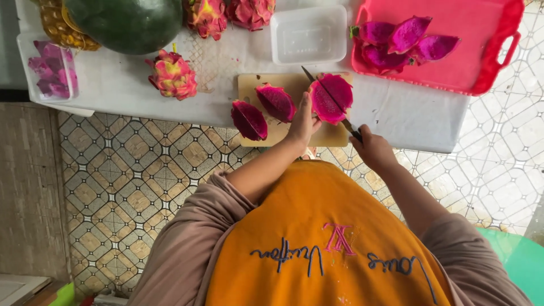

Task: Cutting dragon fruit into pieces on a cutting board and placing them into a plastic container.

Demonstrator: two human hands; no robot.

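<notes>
Slicing a dragon fruit half (332, 99) on the cutting board (266, 88).
Right hand (371, 148) grip clamped on knife (331, 102); left hand (303, 122) grip apart, steadying fruit just beyond it.

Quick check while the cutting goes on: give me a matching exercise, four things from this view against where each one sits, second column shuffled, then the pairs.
Things:
1. knife
2. peels
3. clear tub
4. watermelon

Places:
A. far left end of the table, next to a pineapple
B. on the red tray
C. in the right hand, blade across the dragon fruit half that the left hand steadies
D. just beyond the cutting board, empty

Pairs: 1-C, 2-B, 3-D, 4-A
</notes>
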